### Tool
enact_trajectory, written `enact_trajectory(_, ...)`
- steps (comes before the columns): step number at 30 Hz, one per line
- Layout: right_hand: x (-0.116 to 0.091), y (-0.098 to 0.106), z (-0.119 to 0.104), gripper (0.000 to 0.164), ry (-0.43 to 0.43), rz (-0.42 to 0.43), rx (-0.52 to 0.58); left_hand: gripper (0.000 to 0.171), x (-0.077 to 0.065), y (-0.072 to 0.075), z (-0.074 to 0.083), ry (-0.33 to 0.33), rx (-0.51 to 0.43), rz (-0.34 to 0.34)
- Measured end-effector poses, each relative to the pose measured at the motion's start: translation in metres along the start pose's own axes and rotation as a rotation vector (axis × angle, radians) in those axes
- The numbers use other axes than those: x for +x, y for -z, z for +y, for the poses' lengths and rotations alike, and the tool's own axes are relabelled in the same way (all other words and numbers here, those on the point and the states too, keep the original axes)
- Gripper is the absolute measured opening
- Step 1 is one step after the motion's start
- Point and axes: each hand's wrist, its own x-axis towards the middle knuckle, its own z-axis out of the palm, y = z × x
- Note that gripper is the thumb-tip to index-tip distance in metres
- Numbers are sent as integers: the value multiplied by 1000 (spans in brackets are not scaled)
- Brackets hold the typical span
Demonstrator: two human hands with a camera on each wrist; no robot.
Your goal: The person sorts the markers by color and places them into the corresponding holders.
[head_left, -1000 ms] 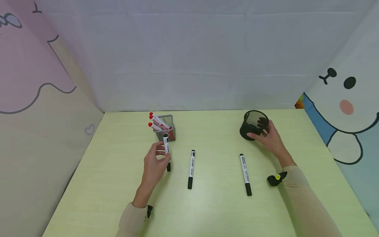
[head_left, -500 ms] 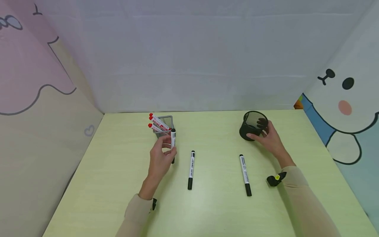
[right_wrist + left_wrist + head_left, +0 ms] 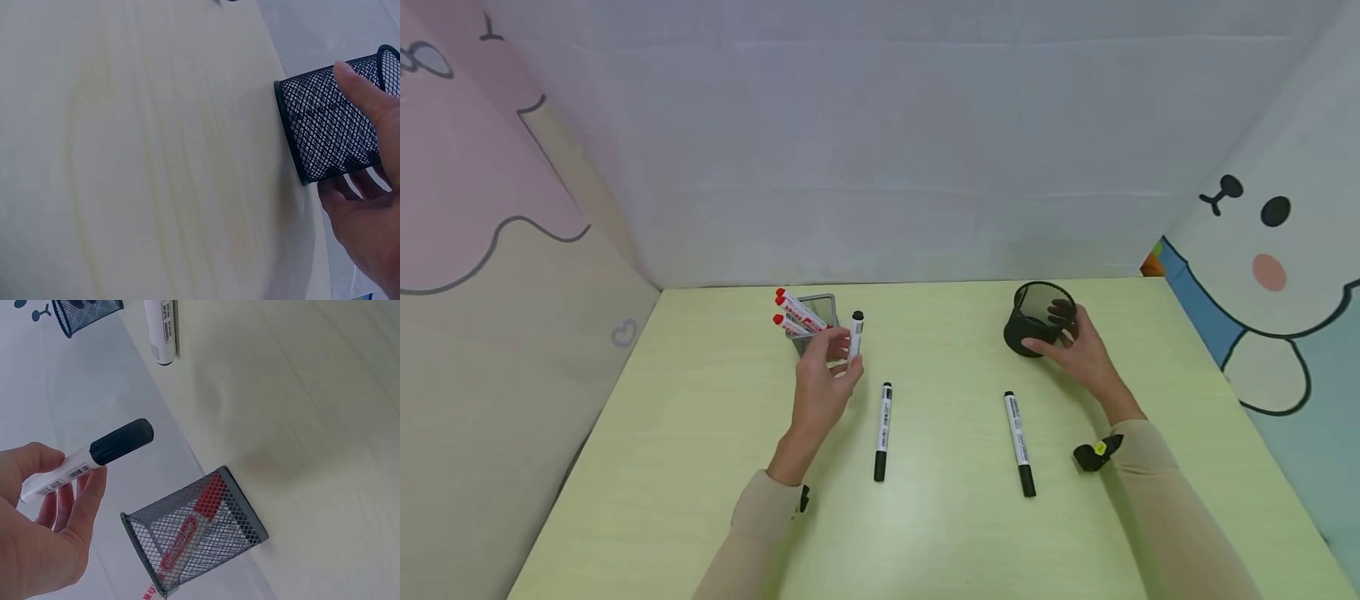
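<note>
My left hand (image 3: 826,387) pinches a black-capped white marker (image 3: 856,333) between thumb and fingers, held up over the table. In the left wrist view the black cap of that marker (image 3: 122,442) points away from the palm. Just behind and left of this hand stands a grey square mesh pen holder (image 3: 823,307) with several red-capped markers (image 3: 801,312) leaning in it. My right hand (image 3: 1086,354) grips a round black mesh pen holder (image 3: 1026,329) at the table's far right. Thumb and fingers lie on either side of its mesh wall (image 3: 325,119) in the right wrist view.
Two more black-and-white markers lie on the pale table (image 3: 955,533): one marker (image 3: 883,432) near the middle, another marker (image 3: 1019,443) further right. A white cloth wall (image 3: 880,167) rises behind the table's back edge. Cartoon-printed panels flank both sides.
My left hand has moved right and away from me with the marker, passing in front of the square pen holder to its right side. The right hand keeps its hold on the round one.
</note>
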Motion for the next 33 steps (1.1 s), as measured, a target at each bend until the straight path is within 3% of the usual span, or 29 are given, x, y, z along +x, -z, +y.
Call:
enact_trajectory(26, -1, 1, 0, 91, 3, -5, 2, 36, 32, -44, 23, -137, 4, -36)
enact_trajectory(33, -1, 0, -1, 87, 8, -2, 13, 35, 39, -53, 30, -146, -4, -56)
